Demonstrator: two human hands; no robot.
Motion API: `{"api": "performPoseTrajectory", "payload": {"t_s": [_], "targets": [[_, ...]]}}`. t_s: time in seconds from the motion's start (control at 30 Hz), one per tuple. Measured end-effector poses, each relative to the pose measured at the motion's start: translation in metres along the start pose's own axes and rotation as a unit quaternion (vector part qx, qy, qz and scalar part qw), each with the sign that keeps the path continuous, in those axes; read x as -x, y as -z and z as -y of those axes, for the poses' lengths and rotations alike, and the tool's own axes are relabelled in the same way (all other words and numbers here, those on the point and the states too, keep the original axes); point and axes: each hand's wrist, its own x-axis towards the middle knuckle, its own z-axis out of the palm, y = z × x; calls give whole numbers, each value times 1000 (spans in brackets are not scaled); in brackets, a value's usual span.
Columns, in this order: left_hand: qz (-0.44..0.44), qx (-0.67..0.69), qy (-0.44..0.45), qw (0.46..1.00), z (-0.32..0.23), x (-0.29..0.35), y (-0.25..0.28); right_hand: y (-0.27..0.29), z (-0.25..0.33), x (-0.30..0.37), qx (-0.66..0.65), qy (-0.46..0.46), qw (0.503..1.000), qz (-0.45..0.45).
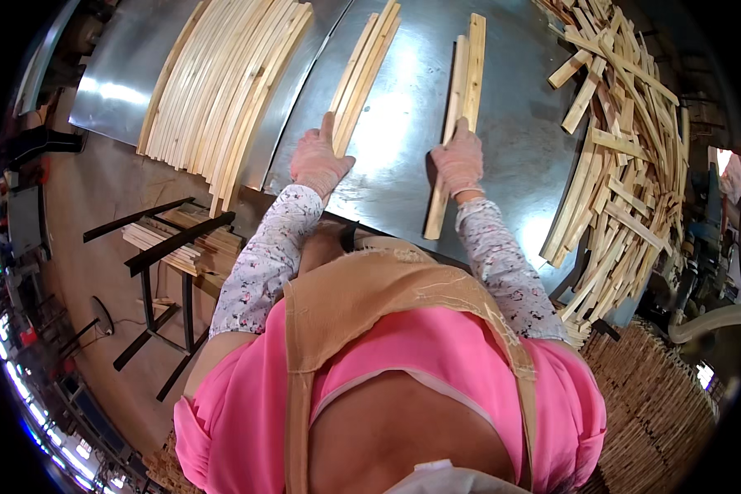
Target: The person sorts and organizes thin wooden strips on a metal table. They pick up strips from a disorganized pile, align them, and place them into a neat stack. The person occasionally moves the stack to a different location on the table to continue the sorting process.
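Note:
Both my hands wear thin pale gloves and work over a metal-topped table (502, 156). My left hand (317, 163) is at the near end of a small group of wooden strips (364, 78). Its index finger stretches along their left side, and the thumb points apart to the right by their ends. My right hand (458, 162) is closed over a wooden strip (438, 206), whose near end sticks out toward me below the hand. Another wooden strip (475, 66) lies against its right side, reaching farther away. The undersides of both hands are hidden.
A wide row of wooden strips (222, 90) lies side by side at the left. A jumbled heap of wood pieces (626, 173) covers the right. Lower left, a black metal frame (168, 263) stands beside more strips. Stacked wood (650, 403) rises at the lower right.

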Motion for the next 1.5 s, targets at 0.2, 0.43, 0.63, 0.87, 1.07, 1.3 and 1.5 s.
{"api": "performPoseTrajectory", "payload": {"t_s": [0.2, 0.43, 0.63, 0.87, 1.07, 1.3, 1.5], "targets": [[82, 287, -95, 950, 70, -34, 3, -9, 21, -47, -68, -52, 996, -15], [137, 387, -115, 905, 85, -54, 0, -56, 129, -26, -191, 73, 977, 62], [26, 186, -65, 980, 55, -24, 12, -33, -10, -45, 53, -27, 987, -146], [-11, -12, -86, 996, 4, -13, 1, -10, -13, -31, -643, -177, 730, 150], [-48, 93, -114, 988, 29, -26, -22, -41, 64, 0, -359, -58, 888, 281], [-41, 51, -57, 996, 54, -7, 4, -123, 136, 23, -41, 238, 934, 262], [-103, -66, -13, 992, 113, 13, 27, -107, 229, 48, -83, 268, 888, 363]]}}
